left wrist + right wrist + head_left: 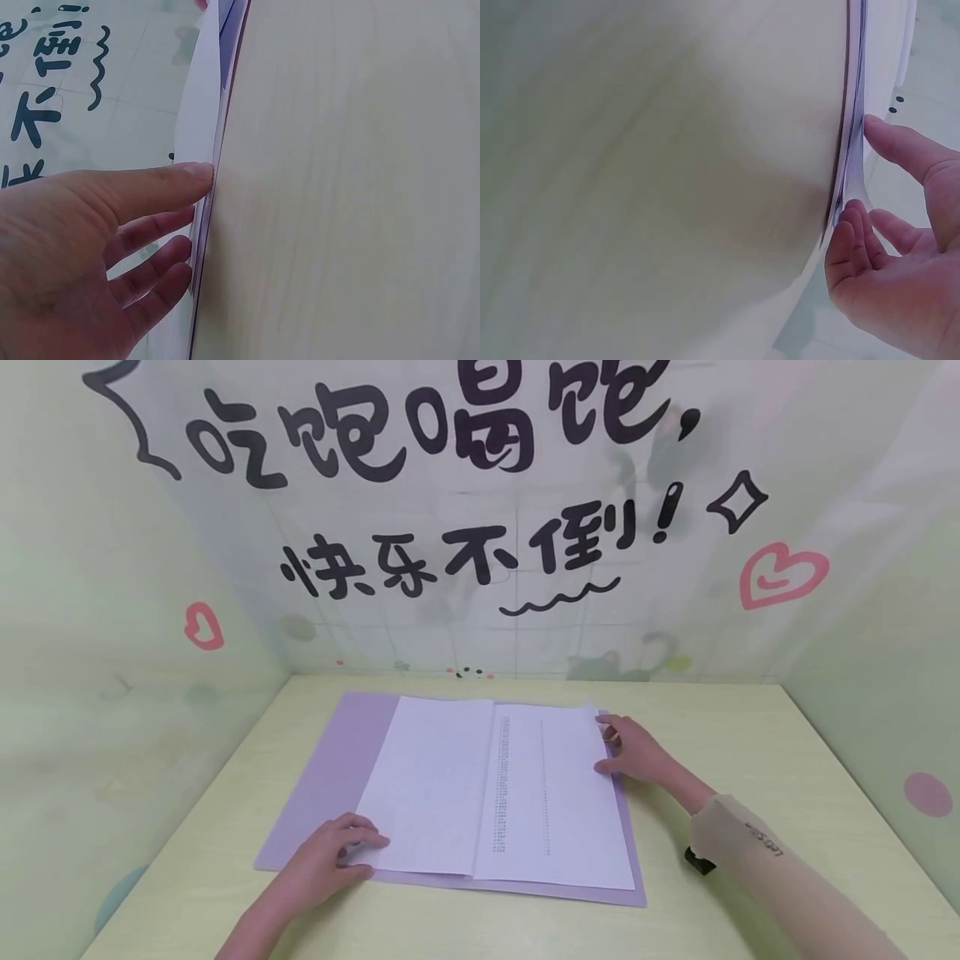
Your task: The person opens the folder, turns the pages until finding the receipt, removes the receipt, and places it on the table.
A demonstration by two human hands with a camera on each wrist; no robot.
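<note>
An open purple folder (330, 777) lies on the table, slightly turned. Its left white page (427, 785) looks blank; the right page (577, 810) carries small printed columns. At the lower left corner of the left page rests my left hand (330, 860), fingers spread loosely over it and thumb at the bottom edge. My right hand (637, 752) is at the upper right edge of the right page, thumb apart from the bent fingers (859, 247), which touch the paper's edge. That page's upper corner stands slightly raised. In the left wrist view, the left thumb (169, 184) meets the folder's edge.
The pale wooden table (750, 760) is bordered by a back wall (420, 643) with black lettering and by side walls with hearts and dots. A small black object (700, 860) shows beneath the right sleeve (772, 868).
</note>
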